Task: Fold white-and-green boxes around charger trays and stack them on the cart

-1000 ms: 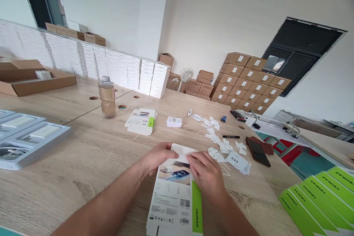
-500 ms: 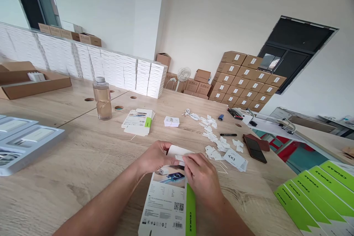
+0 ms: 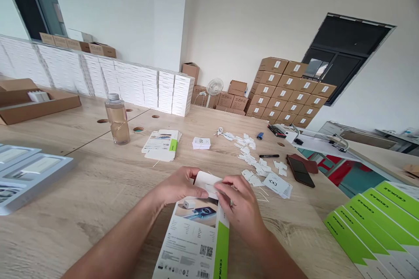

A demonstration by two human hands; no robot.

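Note:
A flat white and green printed packaging box [image 3: 188,237] lies in front of me, its lower end cut off by the picture's edge. At its far end a white flap [image 3: 205,179] stands up. My left hand [image 3: 176,187] grips this end, the thumb pressed on the flap and the fingers behind it. On the other side, my right hand [image 3: 240,205] has its thumb and index finger closed at the flap's right part. Whether a small separate piece lies between those fingertips is hidden.
Loose white paper pieces [image 3: 252,161] and a stack of cards [image 3: 201,142] lie beyond my hands. Flattened cartons [image 3: 160,144] and a bottle [image 3: 118,120] stand left. Green and white boxes [image 3: 356,226] overlap at right; grey trays [image 3: 36,178] sit far left, a phone [image 3: 299,171] farther right.
The view has shifted slightly, and the box appears a little lower left. My right fingers have lifted and loosened slightly at the flap, showing more of it. The left hand keeps its hold.

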